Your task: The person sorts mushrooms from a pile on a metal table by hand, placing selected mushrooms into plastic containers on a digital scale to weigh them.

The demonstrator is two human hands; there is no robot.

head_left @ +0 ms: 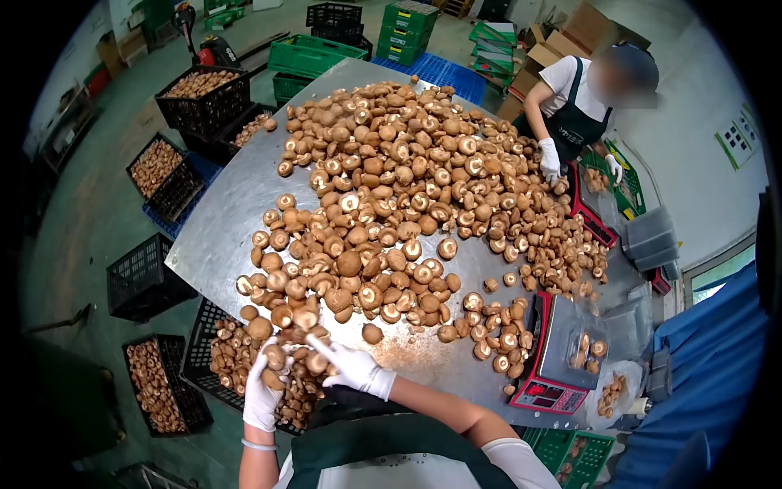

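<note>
Both my hands wear white gloves and are over the black crate (193, 359) of mushrooms at the near left table edge. My left hand (262, 393) curls round a few brown shiitake mushrooms (274, 357). My right hand (357, 368) has its fingers stretched out towards the left, against more mushrooms (316, 363) between the hands; some of its fingers are hidden. Several mushrooms (303, 316) at the table edge, just beyond my hands, look blurred. A large pile of shiitake mushrooms (391, 163) spreads over the metal table (220, 220).
A red scale (547, 398) bears a clear tray (588, 350) of mushrooms at right. Across the table, a gloved co-worker (570, 106) stands by another red scale (590, 213). Black crates (151, 277) line the floor at left. Green crates (314, 55) stand behind the table.
</note>
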